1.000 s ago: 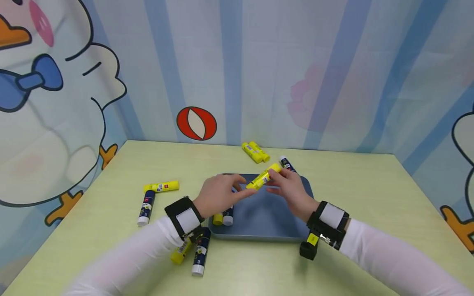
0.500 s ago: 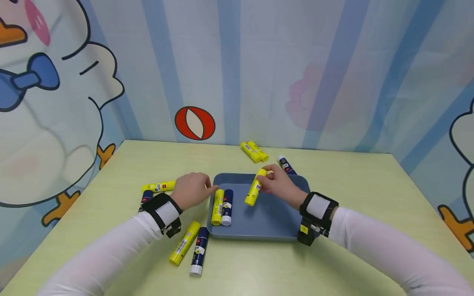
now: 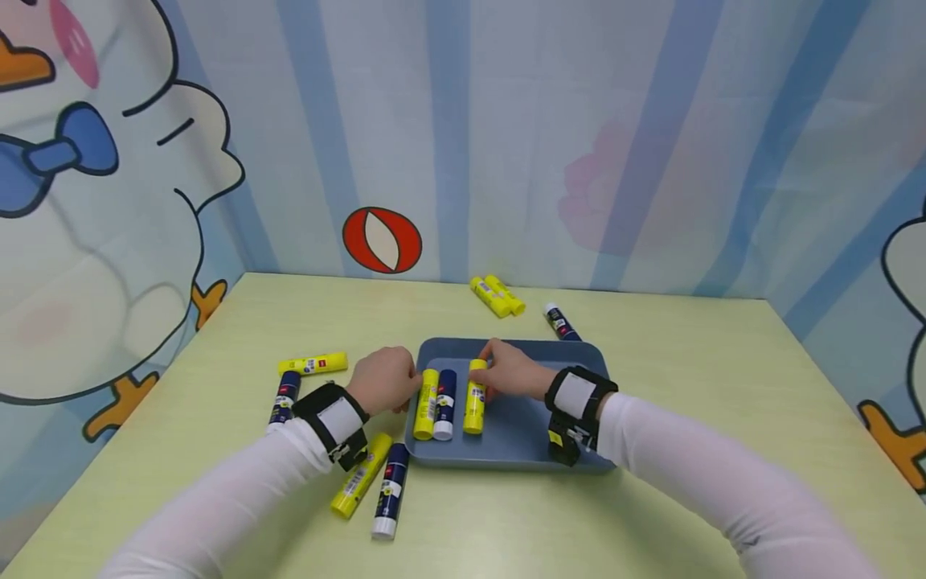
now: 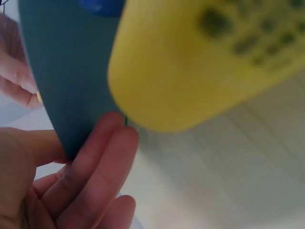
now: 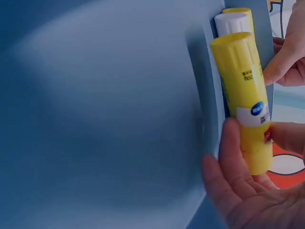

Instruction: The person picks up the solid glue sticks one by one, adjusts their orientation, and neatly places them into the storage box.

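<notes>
Your right hand [image 3: 510, 372] pinches a yellow glue stick [image 3: 474, 410] by its far end, thumb on 1 side and fingers on the other. That stick is over the middle-left of the grey-blue tray [image 3: 542, 430], lying roughly near to far; you cannot tell from here whether its near end touches the tray floor. Your left hand [image 3: 382, 379] pinches the tray's left rim between thumb and fingers.

Just right of that rim, inside the tray, a yellow stick [image 3: 425, 410] and a navy stick [image 3: 444, 406] lie side by side, the navy between the 2 yellows with a gap before the held 1.

On the pale table [image 3: 673, 515], 2 far yellow sticks [image 3: 489, 297] lie together beyond the tray, and a far navy stick [image 3: 560, 322] lies to their right, by the tray's far edge. Left of your left hand are a left yellow stick [image 3: 314, 364] and, nearer, a left navy stick [image 3: 284, 398], partly hidden by your wrist strap [image 3: 329, 422]. Near left of the tray, a near yellow stick [image 3: 359, 478] slants beside a near navy stick [image 3: 391, 490].
</notes>
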Demonstrator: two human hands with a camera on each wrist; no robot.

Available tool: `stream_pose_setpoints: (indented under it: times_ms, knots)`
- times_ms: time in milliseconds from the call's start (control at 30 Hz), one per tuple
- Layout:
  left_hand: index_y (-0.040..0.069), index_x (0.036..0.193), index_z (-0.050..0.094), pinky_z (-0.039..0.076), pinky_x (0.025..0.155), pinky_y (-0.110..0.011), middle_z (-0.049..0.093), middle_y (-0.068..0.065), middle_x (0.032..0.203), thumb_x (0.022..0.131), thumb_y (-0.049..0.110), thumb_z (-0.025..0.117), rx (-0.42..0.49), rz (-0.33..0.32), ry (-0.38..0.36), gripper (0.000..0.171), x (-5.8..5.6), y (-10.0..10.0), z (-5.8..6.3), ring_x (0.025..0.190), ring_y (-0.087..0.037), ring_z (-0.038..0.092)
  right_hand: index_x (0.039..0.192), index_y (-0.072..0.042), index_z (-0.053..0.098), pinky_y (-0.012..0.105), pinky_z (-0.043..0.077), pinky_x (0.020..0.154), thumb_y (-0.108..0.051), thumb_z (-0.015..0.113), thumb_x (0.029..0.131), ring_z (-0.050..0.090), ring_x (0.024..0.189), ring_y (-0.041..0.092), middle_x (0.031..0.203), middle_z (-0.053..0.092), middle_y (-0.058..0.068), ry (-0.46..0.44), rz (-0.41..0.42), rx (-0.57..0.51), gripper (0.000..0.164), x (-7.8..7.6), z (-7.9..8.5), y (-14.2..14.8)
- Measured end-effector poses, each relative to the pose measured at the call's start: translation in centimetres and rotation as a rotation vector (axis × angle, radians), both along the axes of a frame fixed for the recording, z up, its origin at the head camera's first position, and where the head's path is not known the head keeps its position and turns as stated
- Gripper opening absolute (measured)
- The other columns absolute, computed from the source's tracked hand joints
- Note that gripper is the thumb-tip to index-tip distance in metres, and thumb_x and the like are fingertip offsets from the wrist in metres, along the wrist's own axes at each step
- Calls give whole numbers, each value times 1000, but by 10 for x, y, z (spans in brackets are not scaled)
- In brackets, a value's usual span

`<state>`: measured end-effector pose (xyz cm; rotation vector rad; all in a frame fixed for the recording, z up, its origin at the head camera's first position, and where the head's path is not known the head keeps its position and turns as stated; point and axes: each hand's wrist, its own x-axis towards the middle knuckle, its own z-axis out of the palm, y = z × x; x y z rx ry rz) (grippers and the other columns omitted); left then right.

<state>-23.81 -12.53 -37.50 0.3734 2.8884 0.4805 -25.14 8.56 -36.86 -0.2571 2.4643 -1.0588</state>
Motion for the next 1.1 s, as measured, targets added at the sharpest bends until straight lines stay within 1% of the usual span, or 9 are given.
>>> stream_pose_setpoints:
  times_ms: [167,367,467,667,867,1100]
  knots:
    - [10,56,60,32,41,-23,52,4,41,95,16,58,-29,-13,20,40,0,1,0,42,-15,52,113,-1,47,29,53,68,-19,63,96,65,69,19,90,64,10,-29,23,69,30,-6,-3,-9]
    - [11,57,62,32,41,-23,53,4,42,95,16,59,-46,-8,-6,38,-2,1,-1,43,-15,53,105,-2,52,25,48,58,-22,66,94,65,64,17,85,65,7,-28,64,143,26,-12,-11,-18]
    - [11,59,63,33,42,-23,55,4,43,95,17,59,-46,-10,-23,37,-3,1,0,44,-15,54,102,-2,53,25,49,57,-23,66,94,65,63,16,83,65,7,-22,65,166,25,-13,-12,-21]
    - [11,59,63,33,42,-23,55,4,43,95,18,59,-49,-9,-31,37,-4,1,2,45,-15,55,99,-2,56,27,54,61,-23,65,95,67,63,16,82,66,7,-34,76,189,24,-11,-7,-24]
    - [11,59,63,33,42,-23,55,4,43,95,17,59,-53,-10,-31,37,-4,2,5,45,-15,55,98,-2,56,27,55,61,-22,64,96,67,64,17,82,66,7,-32,66,185,22,-9,-3,-24]
    - [10,59,63,33,41,-24,54,4,42,94,17,60,-58,10,-26,36,-4,3,2,44,-15,55,96,-2,57,28,55,62,-22,63,96,68,65,18,79,67,7,-25,66,195,21,-7,-1,-24]
